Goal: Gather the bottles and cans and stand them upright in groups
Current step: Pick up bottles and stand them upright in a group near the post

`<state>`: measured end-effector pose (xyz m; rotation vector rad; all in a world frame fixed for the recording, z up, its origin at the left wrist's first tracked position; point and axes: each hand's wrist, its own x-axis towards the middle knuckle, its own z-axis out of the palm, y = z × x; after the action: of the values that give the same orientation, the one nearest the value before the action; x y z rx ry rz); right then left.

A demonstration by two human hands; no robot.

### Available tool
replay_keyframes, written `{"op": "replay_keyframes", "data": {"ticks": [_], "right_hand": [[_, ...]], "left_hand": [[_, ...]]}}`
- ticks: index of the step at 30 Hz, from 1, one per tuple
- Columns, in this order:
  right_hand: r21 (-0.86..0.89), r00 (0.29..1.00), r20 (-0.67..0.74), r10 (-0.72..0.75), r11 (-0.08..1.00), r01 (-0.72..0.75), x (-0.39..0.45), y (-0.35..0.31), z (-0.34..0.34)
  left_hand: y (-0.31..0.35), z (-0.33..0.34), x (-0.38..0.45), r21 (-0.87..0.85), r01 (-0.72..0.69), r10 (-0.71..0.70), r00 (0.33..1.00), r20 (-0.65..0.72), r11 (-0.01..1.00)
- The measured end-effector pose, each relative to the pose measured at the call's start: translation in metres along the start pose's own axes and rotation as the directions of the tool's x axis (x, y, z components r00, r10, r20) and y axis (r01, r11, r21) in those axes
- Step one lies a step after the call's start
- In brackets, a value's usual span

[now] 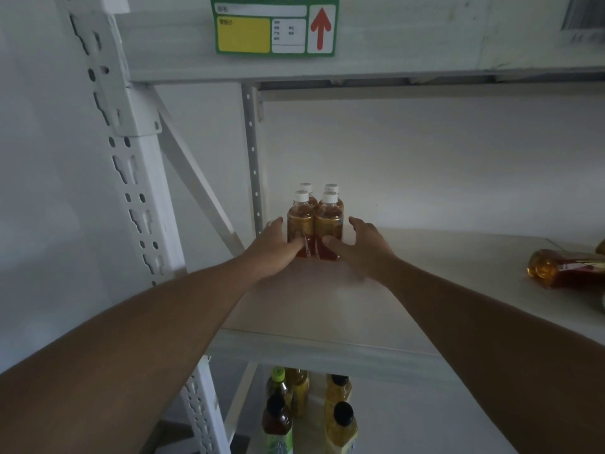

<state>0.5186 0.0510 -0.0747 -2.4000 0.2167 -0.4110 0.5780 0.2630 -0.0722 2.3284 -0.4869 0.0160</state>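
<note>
Left hand (278, 249), right hand (363, 252) spread, thumbs pressing four upright white-capped bottles (314, 224) on shelf (327, 306); labels unreadable; tag (275, 26) above shows red arrow.

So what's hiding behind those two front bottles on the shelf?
Two back bottles with white caps stand right behind the front bottles. Only their caps and a bit of shoulder show; the rest is covered.

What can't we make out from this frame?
Head view, four upright bottles: lower labels covered by left hand and right hand.
Lying bottle: far end cut off by right edge.
Shelf tag: print too blurred to read.
Lower-shelf bottles: partly hidden by shelf board, bases cut by bottom edge.
</note>
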Motion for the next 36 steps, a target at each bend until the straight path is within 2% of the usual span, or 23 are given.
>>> {"op": "replay_keyframes", "data": {"ticks": [3,5,8,12,15,19,23,26,36], "right_hand": [[-0.274,0.997,0.05,-0.067,0.958,0.078,-0.012,0.001,-0.015],[-0.414,0.992,0.099,-0.084,0.903,0.118,-0.02,0.003,-0.028],[-0.445,0.99,0.109,-0.094,0.886,0.133,-0.034,0.007,-0.048],[-0.449,0.986,0.125,-0.112,0.88,0.157,-0.057,0.023,-0.077],[-0.45,0.985,0.126,-0.115,0.879,0.16,-0.071,0.043,-0.102],[-0.453,0.989,0.102,-0.105,0.88,0.14,-0.09,0.071,-0.131],[-0.473,0.991,0.102,-0.09,0.872,0.128,-0.112,0.092,-0.158],[-0.503,0.998,0.039,-0.058,0.861,0.069,-0.127,0.102,-0.179],[-0.542,0.993,-0.07,0.098,0.832,-0.12,-0.173,0.133,-0.224]], "left_hand": [[0.002,-0.01,-0.011,0.23,0.05,-0.027,0.994,-0.102,0.972],[0.009,-0.018,-0.023,0.33,0.077,-0.045,0.994,-0.104,0.941],[0.024,-0.027,-0.045,0.453,0.042,0.0,0.996,-0.092,0.891],[0.055,-0.019,-0.079,0.546,0.023,0.068,0.987,-0.146,0.838],[0.089,-0.002,-0.098,0.566,-0.007,0.134,0.974,-0.182,0.825],[0.133,0.03,-0.112,0.573,-0.07,0.197,0.967,-0.162,0.816],[0.161,0.063,-0.106,0.53,-0.158,0.223,0.973,-0.06,0.833],[0.181,0.083,-0.098,0.504,-0.197,0.231,0.973,-0.005,0.841],[0.224,0.147,-0.085,0.392,-0.403,0.346,0.914,0.211,0.827]]}}
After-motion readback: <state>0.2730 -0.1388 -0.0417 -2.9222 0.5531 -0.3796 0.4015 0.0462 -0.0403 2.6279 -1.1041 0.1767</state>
